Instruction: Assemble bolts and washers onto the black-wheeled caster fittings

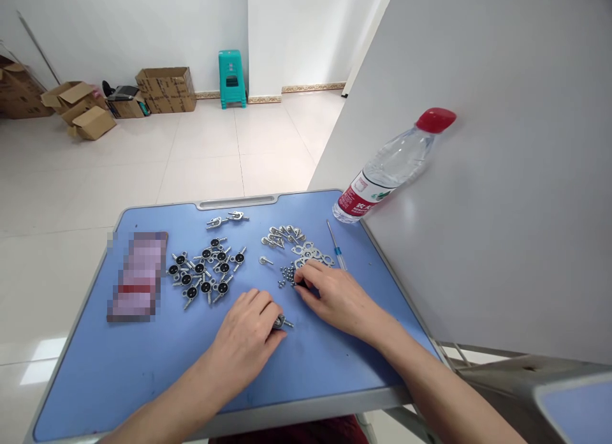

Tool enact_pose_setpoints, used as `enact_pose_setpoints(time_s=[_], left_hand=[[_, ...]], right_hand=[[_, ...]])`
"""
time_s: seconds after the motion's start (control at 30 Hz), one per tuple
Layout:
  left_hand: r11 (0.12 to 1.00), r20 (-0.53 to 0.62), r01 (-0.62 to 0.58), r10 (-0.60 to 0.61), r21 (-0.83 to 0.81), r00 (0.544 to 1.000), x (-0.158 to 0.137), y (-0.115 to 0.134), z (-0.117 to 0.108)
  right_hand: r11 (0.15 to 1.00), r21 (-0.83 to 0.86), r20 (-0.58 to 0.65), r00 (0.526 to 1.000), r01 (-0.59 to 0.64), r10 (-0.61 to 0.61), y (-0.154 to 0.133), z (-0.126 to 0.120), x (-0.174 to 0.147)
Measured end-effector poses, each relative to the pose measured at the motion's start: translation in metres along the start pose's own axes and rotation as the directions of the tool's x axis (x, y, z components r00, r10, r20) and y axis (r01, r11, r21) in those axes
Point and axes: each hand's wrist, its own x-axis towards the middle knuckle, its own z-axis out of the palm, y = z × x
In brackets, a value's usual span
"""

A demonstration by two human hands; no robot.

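My left hand [251, 326] is closed round a small metal fitting [282, 322] whose thin stem sticks out past the fingers. At the steel balls [287, 273], my right hand [329, 291] has thumb and forefinger drawn together in a pinch. Something dark shows between those fingertips, too hidden to name. Just behind that hand lie flat metal plates with holes [313, 251], partly covered by it. One loose round-headed metal pin [265, 260] rests left of the balls, and several more pins [283, 235] are grouped farther back.
Several metal fittings with black discs [205, 272] spread over the blue table [191, 367]'s left half. Two metal pieces [238, 216] lie near its back edge. A pixelated flat object [138, 275] is at left. A screwdriver [337, 246] and water bottle [382, 176] stand along the right, near a grey panel [478, 208].
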Motion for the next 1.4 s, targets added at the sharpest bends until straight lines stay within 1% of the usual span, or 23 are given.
enact_pose_setpoints(time_s=[0.27, 0.47, 0.53, 0.6, 0.67, 0.73, 0.83, 0.9, 1.0, 1.27, 1.4], left_hand=[[0.999, -0.014, 0.032, -0.032, -0.004, 0.999, 0.0, 0.0, -0.001], [1.0, -0.017, 0.025, -0.025, -0.009, 1.0, -0.001, 0.0, -0.002], [0.999, -0.015, 0.03, -0.03, -0.022, 0.999, -0.001, 0.0, -0.003], [0.999, -0.013, 0.037, -0.037, -0.032, 0.999, -0.002, 0.0, -0.004], [0.998, -0.015, 0.042, -0.042, -0.039, 0.999, -0.002, 0.0, -0.005], [0.998, -0.016, 0.039, -0.04, -0.052, 0.999, -0.002, -0.001, -0.005], [0.997, -0.02, 0.026, -0.028, -0.069, 0.999, -0.002, -0.001, -0.003], [0.998, -0.024, 0.024, -0.025, -0.06, 0.999, -0.002, -0.001, -0.001], [0.998, -0.028, 0.034, -0.035, -0.045, 0.999, -0.002, 0.0, 0.0], [0.997, -0.047, 0.052, -0.055, -0.056, 0.997, -0.003, 0.001, 0.003], [0.999, -0.059, 0.025, -0.027, -0.037, 0.998, -0.001, 0.002, 0.004]], right_hand=[[0.999, -0.031, 0.025, 0.999, -0.022, 0.023, 0.001, 0.005, 0.001], [0.998, -0.069, 0.022, 1.0, 0.009, -0.008, 0.002, 0.008, 0.001], [0.999, -0.05, 0.008, 1.0, 0.018, -0.017, 0.003, 0.006, 0.0], [0.999, 0.009, -0.015, 0.999, 0.03, -0.03, 0.003, 0.002, -0.001], [0.994, 0.093, -0.029, 0.998, 0.063, -0.061, 0.002, -0.002, -0.002], [0.979, 0.162, -0.032, 0.992, 0.122, -0.118, 0.0, -0.006, -0.004], [0.955, 0.19, -0.017, 0.973, 0.229, -0.23, -0.006, -0.005, -0.008], [0.942, 0.167, 0.01, 0.955, 0.29, -0.296, -0.01, -0.003, -0.01], [0.937, 0.103, 0.05, 0.939, 0.335, -0.341, -0.014, 0.001, -0.013], [0.929, -0.003, 0.06, 0.928, 0.37, -0.369, -0.015, 0.004, -0.016], [0.926, -0.06, 0.058, 0.928, 0.372, -0.369, -0.016, 0.005, -0.018]])
